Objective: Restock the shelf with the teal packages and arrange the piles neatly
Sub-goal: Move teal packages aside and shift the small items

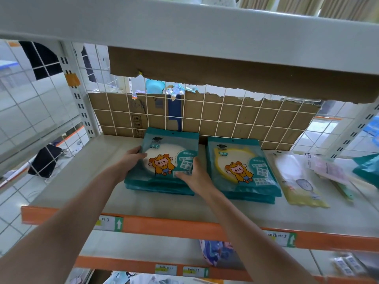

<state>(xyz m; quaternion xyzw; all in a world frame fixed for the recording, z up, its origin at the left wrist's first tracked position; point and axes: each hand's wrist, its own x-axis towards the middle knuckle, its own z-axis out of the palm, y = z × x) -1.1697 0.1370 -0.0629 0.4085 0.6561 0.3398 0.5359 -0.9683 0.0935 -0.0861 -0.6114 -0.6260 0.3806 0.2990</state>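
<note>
Two hands: left hand (131, 159) and right hand (193, 178), fingers pinching opposite edges of the top glossy teal plastic package (169, 143); judged light, limp, slippery; edge hold suits.

Both arms stretch forward, left hand (133, 159) and right hand (194, 176) apart, fingers (196, 162) curled gripping.

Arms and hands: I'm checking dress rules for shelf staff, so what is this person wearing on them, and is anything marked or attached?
The left forearm and right forearm are bare down to the frame's edge, with no sleeve in sight. The left hand and right hand carry no gloves, and no watch, bracelet or ring shows. No markings or straps are visible.
</note>
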